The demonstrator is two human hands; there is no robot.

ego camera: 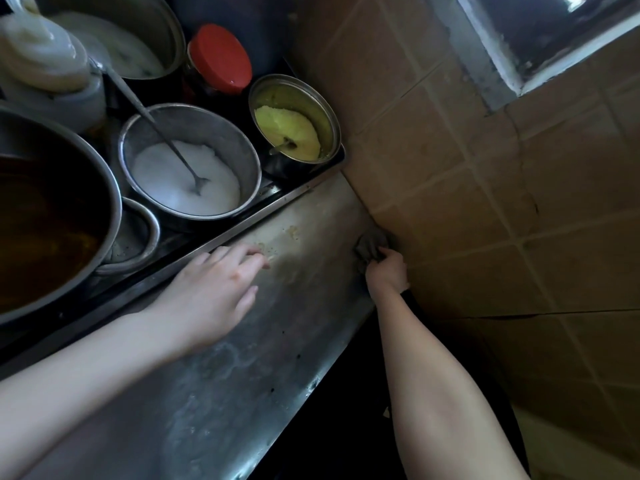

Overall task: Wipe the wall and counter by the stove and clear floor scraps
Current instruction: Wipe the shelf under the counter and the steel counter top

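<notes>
right hand (386,273) fingers curled on grey rag (371,244) at wall (485,202) edge | left hand (214,292) fingers flat on desk (242,375)

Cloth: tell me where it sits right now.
In the head view the cloth is right of centre, gripped by the right hand and pressed where the steel counter meets the tiled wall.

the counter (263,341) under the fingers of the left hand (214,292) is dull, smeared sheet metal, with pale crusted specks at the fingertips. the rag (372,242) bunched in the fingers of the right hand (386,275) is limp grey cloth. the wall tiles (485,202) beside them look matt. beyond the left fingertips are a brushed metal bowl (214,129) and a glossy red plastic lid (220,58).
</notes>
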